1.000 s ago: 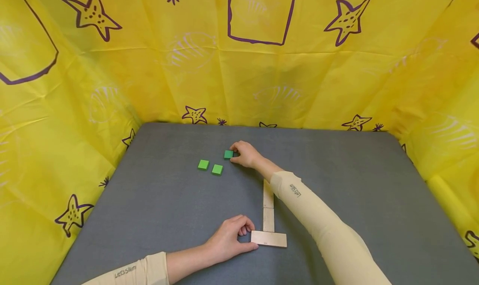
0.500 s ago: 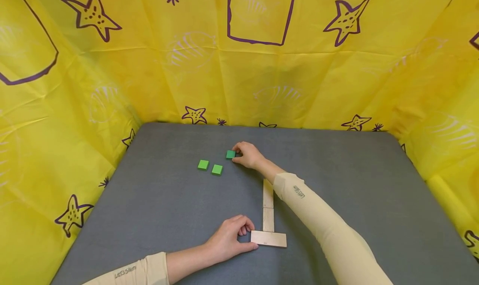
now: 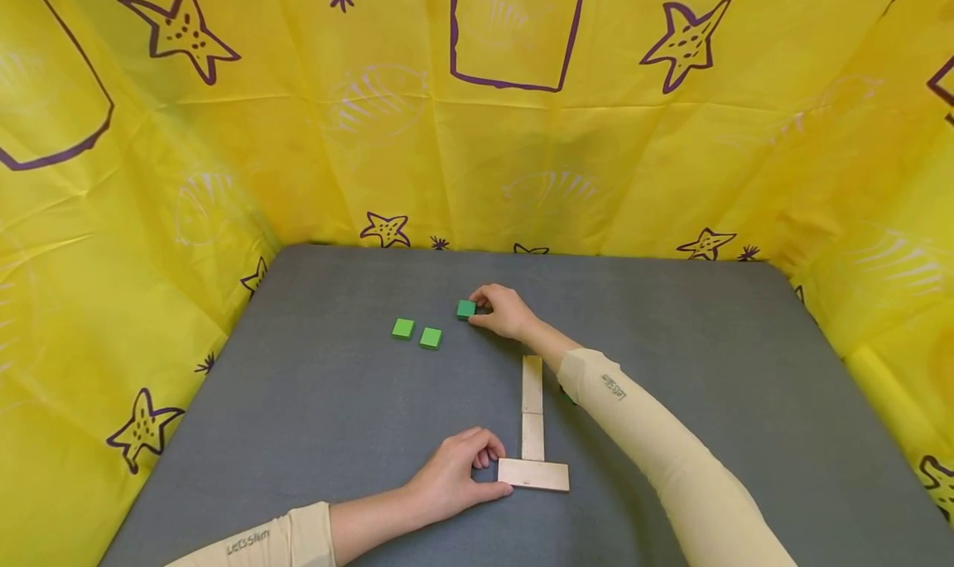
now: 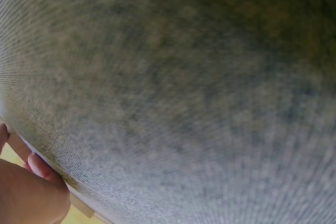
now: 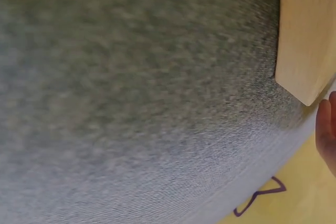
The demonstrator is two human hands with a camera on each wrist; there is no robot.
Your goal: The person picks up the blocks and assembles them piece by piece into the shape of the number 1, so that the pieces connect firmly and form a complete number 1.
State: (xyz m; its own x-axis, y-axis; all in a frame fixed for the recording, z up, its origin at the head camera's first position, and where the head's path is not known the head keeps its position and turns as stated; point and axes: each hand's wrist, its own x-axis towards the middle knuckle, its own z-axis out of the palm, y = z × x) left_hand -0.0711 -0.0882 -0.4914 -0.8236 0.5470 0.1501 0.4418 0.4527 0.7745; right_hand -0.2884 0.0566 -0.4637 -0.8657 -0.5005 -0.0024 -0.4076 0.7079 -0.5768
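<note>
In the head view my right hand (image 3: pixel 503 312) pinches a dark green square block (image 3: pixel 466 309) between thumb and fingers, toward the back of the table. Lower down, my left hand (image 3: pixel 456 478) has thumb and fingers at either side of the left end of a wooden plank block (image 3: pixel 533 474) lying crosswise. From that plank, a second wooden block (image 3: pixel 532 436) and a third (image 3: pixel 532 383) run end to end away from me, forming an upside-down T. The left wrist view catches part of my left hand (image 4: pixel 31 195) against pale wood.
Two light green square blocks (image 3: pixel 403 329) lie left of my right hand. A sliver of green (image 3: pixel 568 395) peeks out from under the right sleeve (image 3: pixel 656 443). The grey table (image 3: pixel 335 401) is walled by a yellow cloth (image 3: pixel 477 145) at the back and sides.
My right hand has shifted a little to the right along with the dark green block. Under the right sleeve a bit of green has come into view. The left hand keeps its place.
</note>
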